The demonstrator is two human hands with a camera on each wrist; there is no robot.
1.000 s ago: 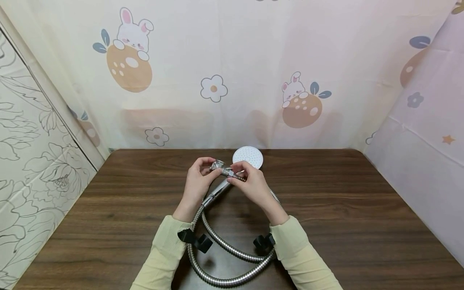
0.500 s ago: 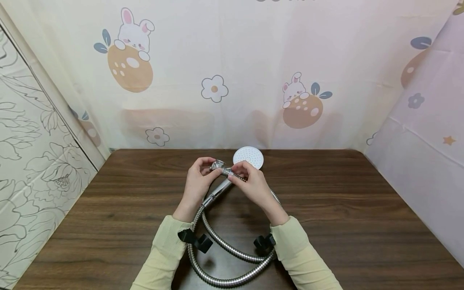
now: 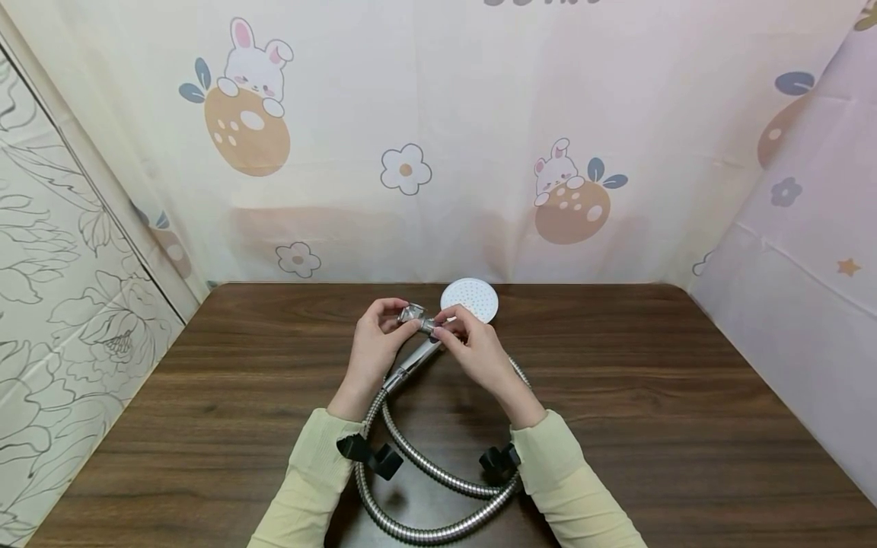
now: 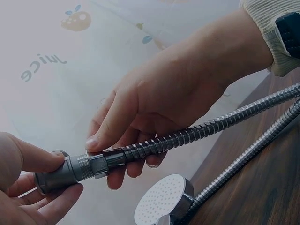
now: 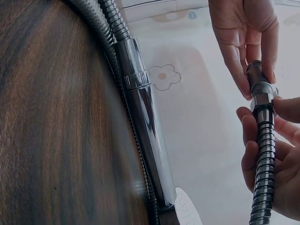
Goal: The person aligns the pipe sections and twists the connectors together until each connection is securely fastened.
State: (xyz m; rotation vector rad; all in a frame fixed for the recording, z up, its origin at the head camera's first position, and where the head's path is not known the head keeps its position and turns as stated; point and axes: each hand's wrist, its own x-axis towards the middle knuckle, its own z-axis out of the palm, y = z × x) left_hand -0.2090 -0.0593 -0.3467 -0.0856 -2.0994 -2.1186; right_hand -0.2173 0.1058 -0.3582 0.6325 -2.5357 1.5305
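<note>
Between thumb and fingers, my left hand (image 3: 372, 342) pinches a small chrome shower fitting (image 4: 58, 174) with a threaded end. My right hand (image 3: 479, 352) grips the end of a ribbed metal shower hose (image 4: 183, 137), thumb and fingertips at its nut (image 4: 99, 165). In the left wrist view, nut and fitting stand in line, with several threads showing between them. The hose loops under my wrists. Behind my hands lies the hand shower, its round white spray face (image 3: 469, 298) upward and its chrome handle (image 5: 147, 126) joined to the hose's other end.
A dark wooden table (image 3: 651, 396) carries the hose loop and hand shower. A printed curtain (image 3: 466, 99) hangs along the table's back edge, and more patterned cloth stands at both sides. Black cameras sit on both wrists.
My right fingertips have shifted slightly left along the hose end and now cover more of the nut. The left hand, fitting and hand shower have stayed in place.
</note>
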